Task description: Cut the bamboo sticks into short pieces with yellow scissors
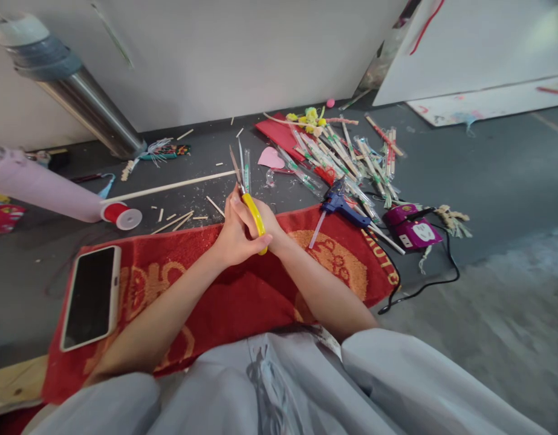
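Observation:
Both hands meet over the red towel's far edge. A pair of yellow-handled scissors (253, 211) points away from me, its blades slightly apart. My left hand (233, 232) is closed around the scissors, the thumb lying across the handle. Pressed behind it, my right hand (266, 214) has bent fingers that are mostly hidden. A clear, green-printed wrapper (246, 172) stands out beside the blades; I cannot tell whether the right fingers grip it. Left of the blades lies a long pale stick (174, 185). Short cut stick pieces (183, 219) are scattered nearby.
A blue glue gun (344, 205) and a purple power block (410, 226) with a black cable sit right. Wrapped chopsticks (333, 151) pile behind them. Left are a red spool (118, 214), a pink cylinder (43, 184), a steel flask (90, 99) and a phone (92, 296) on the towel (224, 302).

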`<act>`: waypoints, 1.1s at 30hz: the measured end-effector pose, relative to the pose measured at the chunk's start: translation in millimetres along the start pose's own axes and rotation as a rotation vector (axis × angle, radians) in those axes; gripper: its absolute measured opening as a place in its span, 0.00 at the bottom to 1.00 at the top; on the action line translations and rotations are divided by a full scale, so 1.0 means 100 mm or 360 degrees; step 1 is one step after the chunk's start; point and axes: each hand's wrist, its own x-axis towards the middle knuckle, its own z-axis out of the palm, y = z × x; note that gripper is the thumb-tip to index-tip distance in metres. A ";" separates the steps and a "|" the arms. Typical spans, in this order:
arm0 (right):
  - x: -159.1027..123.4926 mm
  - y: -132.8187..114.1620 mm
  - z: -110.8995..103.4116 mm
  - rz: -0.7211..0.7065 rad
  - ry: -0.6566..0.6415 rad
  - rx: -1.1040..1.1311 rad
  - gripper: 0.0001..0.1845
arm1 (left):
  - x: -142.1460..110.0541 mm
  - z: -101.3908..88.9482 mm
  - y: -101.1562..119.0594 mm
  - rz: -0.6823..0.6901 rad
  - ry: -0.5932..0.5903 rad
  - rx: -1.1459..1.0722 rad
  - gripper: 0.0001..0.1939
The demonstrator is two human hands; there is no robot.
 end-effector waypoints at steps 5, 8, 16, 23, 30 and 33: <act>-0.02 -0.04 -0.01 0.0091 -0.0057 0.0245 0.31 | 0.00 0.02 -0.02 0.0074 0.0074 0.0042 0.54; -0.02 -0.06 -0.02 0.0096 -0.0065 0.0247 0.31 | 0.00 0.03 -0.02 0.0091 0.0079 0.0035 0.54; -0.02 -0.03 -0.01 0.0108 -0.0070 0.0253 0.28 | 0.00 0.01 -0.02 0.0079 0.0059 0.0094 0.53; 0.00 -0.03 -0.15 0.0195 0.0125 0.0153 0.27 | 0.04 -0.10 0.08 0.0122 0.0258 0.0267 0.35; -0.02 0.01 -0.32 0.0047 0.0289 -0.0403 0.29 | 0.13 -0.34 0.32 0.0417 0.0627 0.0899 0.10; -0.03 0.04 -0.28 -0.0081 0.0264 -0.0527 0.33 | 0.18 -0.47 0.30 0.0298 0.0631 0.0991 0.12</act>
